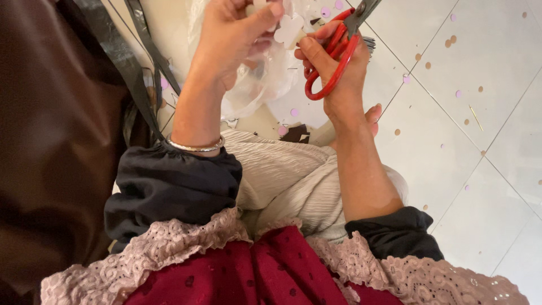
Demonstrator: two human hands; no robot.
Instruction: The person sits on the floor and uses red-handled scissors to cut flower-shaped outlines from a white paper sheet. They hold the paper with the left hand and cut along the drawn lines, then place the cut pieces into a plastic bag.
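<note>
My left hand (231, 39) is raised near the top of the view, fingers pinched on a small white flower-shaped cutout (289, 29). My right hand (333, 70) grips red-handled scissors (333, 59), whose dark blades point up and right past the top edge. My right thumb touches the cutout's lower edge. A silver bangle (197, 147) circles my left wrist. Both forearms come out of dark sleeves with pink lace cuffs.
A clear plastic bag (265, 85) hangs beneath my hands. Beige pleated fabric (288, 181) covers my lap. The white tiled floor (480, 141) carries several small round paper dots. Brown fabric and black straps (135, 73) fill the left side.
</note>
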